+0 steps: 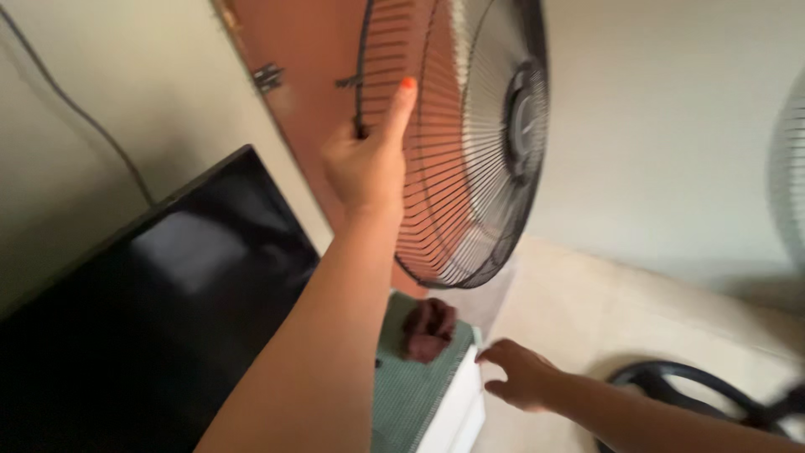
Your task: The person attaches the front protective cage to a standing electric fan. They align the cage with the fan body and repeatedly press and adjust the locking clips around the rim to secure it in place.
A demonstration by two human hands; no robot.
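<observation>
My left hand (pixel 369 164) is raised and grips the rim of a black wire fan guard (pixel 457 143), with the thumb stretched up along the wires. The round hub of the guard faces right. My right hand (pixel 521 375) hangs low with its fingers apart, holding nothing, just right of a white box edge (pixel 457 411) covered by a green cloth (pixel 411 386). A dark red crumpled cloth (pixel 429 329) lies on the green cloth.
A black flat screen (pixel 159 319) fills the lower left. A brown door (pixel 310 92) with a hinge stands behind the guard. A black ring-shaped fan base (pixel 688 386) lies on the pale floor at lower right. Another pale fan guard (pixel 790 168) shows at the right edge.
</observation>
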